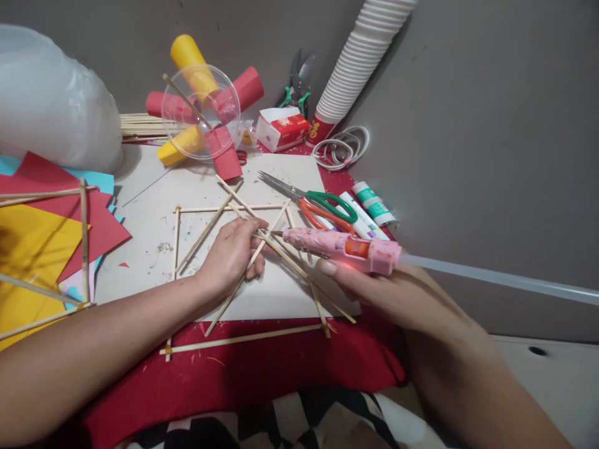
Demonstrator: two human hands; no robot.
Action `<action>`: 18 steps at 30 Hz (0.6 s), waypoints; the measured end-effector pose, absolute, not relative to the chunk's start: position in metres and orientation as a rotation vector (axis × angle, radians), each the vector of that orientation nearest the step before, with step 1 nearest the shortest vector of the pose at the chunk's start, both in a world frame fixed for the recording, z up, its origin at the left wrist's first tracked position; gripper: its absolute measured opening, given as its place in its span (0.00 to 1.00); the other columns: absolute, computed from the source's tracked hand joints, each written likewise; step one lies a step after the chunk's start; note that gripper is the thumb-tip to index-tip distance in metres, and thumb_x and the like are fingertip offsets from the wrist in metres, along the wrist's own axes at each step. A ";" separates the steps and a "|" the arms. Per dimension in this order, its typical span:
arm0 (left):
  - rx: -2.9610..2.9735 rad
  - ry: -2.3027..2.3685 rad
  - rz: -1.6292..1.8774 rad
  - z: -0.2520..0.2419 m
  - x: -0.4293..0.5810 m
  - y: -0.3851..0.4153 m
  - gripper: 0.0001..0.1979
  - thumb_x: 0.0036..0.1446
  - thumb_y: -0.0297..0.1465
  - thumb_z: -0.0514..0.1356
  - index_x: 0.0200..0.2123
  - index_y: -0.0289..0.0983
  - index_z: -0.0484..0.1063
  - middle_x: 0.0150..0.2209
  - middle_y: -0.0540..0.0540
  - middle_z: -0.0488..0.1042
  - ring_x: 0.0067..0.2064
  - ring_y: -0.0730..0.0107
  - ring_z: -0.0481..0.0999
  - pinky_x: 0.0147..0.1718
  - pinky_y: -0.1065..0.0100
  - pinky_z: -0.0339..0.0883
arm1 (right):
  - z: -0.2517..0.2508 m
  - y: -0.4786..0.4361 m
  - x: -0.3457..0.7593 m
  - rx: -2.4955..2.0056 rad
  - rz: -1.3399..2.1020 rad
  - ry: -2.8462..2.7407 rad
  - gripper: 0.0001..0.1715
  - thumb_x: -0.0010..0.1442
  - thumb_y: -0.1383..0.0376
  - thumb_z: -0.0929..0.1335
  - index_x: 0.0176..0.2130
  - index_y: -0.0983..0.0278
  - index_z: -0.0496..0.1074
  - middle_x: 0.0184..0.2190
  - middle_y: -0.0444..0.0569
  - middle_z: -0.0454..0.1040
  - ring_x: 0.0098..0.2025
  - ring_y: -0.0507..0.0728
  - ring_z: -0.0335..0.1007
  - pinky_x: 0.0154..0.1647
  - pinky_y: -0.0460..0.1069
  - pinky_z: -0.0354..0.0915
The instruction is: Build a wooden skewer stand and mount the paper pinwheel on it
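Observation:
My left hand (234, 249) is closed around thin wooden sticks (299, 267) where they cross, above a white board. In my right hand (369, 287) is a pink hot glue gun (339, 243), its nozzle pointing left at the crossing. A long translucent glue stick (496, 279) runs out of the gun's back. I cannot tell whether the nozzle touches the wood. Beneath the crossed sticks lies a square stick frame (248, 338), with yellowish bindings at some corners.
Scissors (322, 204) lie behind the glue gun. A clear plastic cup (201, 112) with red and yellow paper tubes stands at the back. Another stick frame (84, 243) rests on coloured paper (37, 249) at left. Stacked paper cups (360, 56) lean against the wall.

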State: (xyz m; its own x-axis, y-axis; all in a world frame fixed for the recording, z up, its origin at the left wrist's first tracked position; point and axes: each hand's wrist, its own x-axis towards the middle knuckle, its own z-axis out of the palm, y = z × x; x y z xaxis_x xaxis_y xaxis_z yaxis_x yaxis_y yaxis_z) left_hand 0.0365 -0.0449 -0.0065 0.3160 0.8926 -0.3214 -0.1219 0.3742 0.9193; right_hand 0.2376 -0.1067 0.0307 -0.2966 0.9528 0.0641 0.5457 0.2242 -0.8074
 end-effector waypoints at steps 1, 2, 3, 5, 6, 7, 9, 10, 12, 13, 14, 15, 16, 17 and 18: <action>0.943 1.020 0.820 -0.007 0.037 -0.045 0.08 0.60 0.32 0.51 0.41 0.36 0.65 0.14 0.55 0.63 0.12 0.75 0.59 0.12 0.73 0.51 | 0.031 -0.107 0.237 -1.381 0.925 -1.925 0.24 0.67 0.60 0.68 0.61 0.50 0.73 0.60 0.44 0.74 0.64 0.64 0.69 0.68 0.60 0.64; 0.942 1.020 0.820 -0.007 0.037 -0.045 0.08 0.61 0.32 0.51 0.41 0.36 0.65 0.14 0.55 0.63 0.12 0.75 0.59 0.12 0.73 0.52 | 0.031 -0.107 0.236 -1.384 0.923 -1.920 0.24 0.67 0.60 0.68 0.61 0.51 0.73 0.60 0.44 0.75 0.64 0.64 0.69 0.67 0.60 0.65; 0.942 1.019 0.819 -0.007 0.037 -0.045 0.08 0.61 0.32 0.51 0.41 0.37 0.66 0.14 0.55 0.64 0.12 0.75 0.59 0.12 0.73 0.52 | 0.031 -0.107 0.234 -1.384 0.920 -1.919 0.24 0.67 0.60 0.68 0.61 0.51 0.74 0.60 0.45 0.75 0.64 0.64 0.69 0.67 0.60 0.65; 0.934 1.019 0.815 -0.008 0.037 -0.045 0.07 0.61 0.32 0.51 0.40 0.37 0.66 0.15 0.54 0.64 0.12 0.74 0.60 0.11 0.73 0.51 | 0.032 -0.106 0.233 -1.393 0.910 -1.927 0.23 0.68 0.61 0.67 0.61 0.52 0.74 0.59 0.45 0.76 0.63 0.64 0.70 0.67 0.61 0.65; 0.931 1.019 0.813 -0.008 0.037 -0.044 0.07 0.61 0.32 0.51 0.40 0.37 0.65 0.15 0.54 0.65 0.12 0.74 0.60 0.11 0.74 0.51 | 0.033 -0.106 0.232 -1.402 0.901 -1.933 0.23 0.68 0.61 0.66 0.61 0.53 0.74 0.58 0.45 0.76 0.63 0.64 0.70 0.67 0.61 0.65; 0.928 1.019 0.814 -0.008 0.037 -0.044 0.07 0.61 0.32 0.51 0.40 0.37 0.65 0.16 0.53 0.65 0.12 0.74 0.60 0.11 0.74 0.51 | 0.034 -0.106 0.232 -1.412 0.895 -1.942 0.23 0.68 0.61 0.66 0.60 0.53 0.75 0.58 0.46 0.76 0.63 0.64 0.71 0.67 0.61 0.65; 0.924 1.022 0.819 -0.008 0.037 -0.044 0.07 0.61 0.31 0.51 0.41 0.37 0.65 0.16 0.53 0.65 0.12 0.74 0.61 0.11 0.74 0.51 | 0.034 -0.105 0.232 -1.425 0.881 -1.958 0.23 0.68 0.61 0.65 0.60 0.54 0.75 0.58 0.46 0.77 0.62 0.65 0.71 0.67 0.62 0.65; 0.927 1.020 0.822 -0.008 0.037 -0.043 0.07 0.61 0.31 0.51 0.41 0.37 0.65 0.16 0.53 0.65 0.13 0.74 0.61 0.11 0.74 0.51 | 0.035 -0.105 0.232 -1.431 0.880 -1.964 0.23 0.68 0.62 0.66 0.59 0.55 0.76 0.57 0.46 0.77 0.62 0.65 0.72 0.67 0.61 0.65; 0.934 1.018 0.825 -0.009 0.037 -0.043 0.08 0.61 0.32 0.51 0.41 0.37 0.65 0.16 0.53 0.65 0.13 0.74 0.60 0.11 0.74 0.51 | 0.034 -0.105 0.234 -1.448 0.886 -1.972 0.23 0.67 0.62 0.66 0.59 0.55 0.76 0.57 0.46 0.77 0.60 0.65 0.73 0.65 0.61 0.68; 0.937 1.017 0.824 -0.009 0.037 -0.043 0.08 0.62 0.32 0.51 0.41 0.37 0.65 0.17 0.53 0.66 0.13 0.74 0.60 0.11 0.74 0.51 | 0.034 -0.105 0.235 -1.455 0.893 -1.973 0.23 0.67 0.63 0.66 0.60 0.55 0.76 0.56 0.45 0.78 0.59 0.65 0.74 0.64 0.60 0.69; 0.937 1.015 0.822 -0.009 0.037 -0.043 0.08 0.61 0.32 0.51 0.42 0.37 0.65 0.17 0.53 0.66 0.12 0.74 0.60 0.11 0.74 0.51 | 0.033 -0.106 0.236 -1.458 0.901 -1.977 0.23 0.67 0.62 0.66 0.60 0.55 0.75 0.56 0.45 0.78 0.59 0.64 0.74 0.62 0.60 0.71; 0.936 1.015 0.820 -0.009 0.037 -0.043 0.08 0.61 0.32 0.51 0.42 0.37 0.65 0.17 0.53 0.66 0.12 0.75 0.60 0.11 0.74 0.51 | 0.032 -0.106 0.237 -1.450 0.907 -1.984 0.24 0.67 0.62 0.66 0.61 0.54 0.74 0.57 0.45 0.78 0.59 0.64 0.74 0.61 0.59 0.71; 0.934 1.016 0.821 -0.009 0.037 -0.044 0.08 0.61 0.32 0.51 0.42 0.37 0.65 0.17 0.53 0.66 0.12 0.75 0.60 0.11 0.74 0.51 | 0.032 -0.106 0.237 -1.434 0.909 -1.993 0.24 0.68 0.62 0.66 0.61 0.54 0.74 0.57 0.45 0.77 0.59 0.64 0.74 0.62 0.59 0.71; 0.934 1.017 0.823 -0.009 0.036 -0.044 0.08 0.61 0.32 0.51 0.42 0.37 0.65 0.17 0.53 0.67 0.13 0.74 0.60 0.11 0.74 0.51 | 0.032 -0.106 0.238 -1.410 0.907 -2.004 0.24 0.68 0.61 0.66 0.61 0.54 0.74 0.58 0.45 0.76 0.61 0.64 0.72 0.63 0.59 0.69; 0.936 1.017 0.824 -0.009 0.036 -0.044 0.08 0.61 0.32 0.51 0.42 0.37 0.65 0.17 0.52 0.67 0.13 0.74 0.60 0.11 0.74 0.51 | 0.032 -0.107 0.239 -1.390 0.899 -2.004 0.23 0.68 0.61 0.66 0.61 0.54 0.74 0.59 0.45 0.76 0.62 0.63 0.71 0.65 0.59 0.67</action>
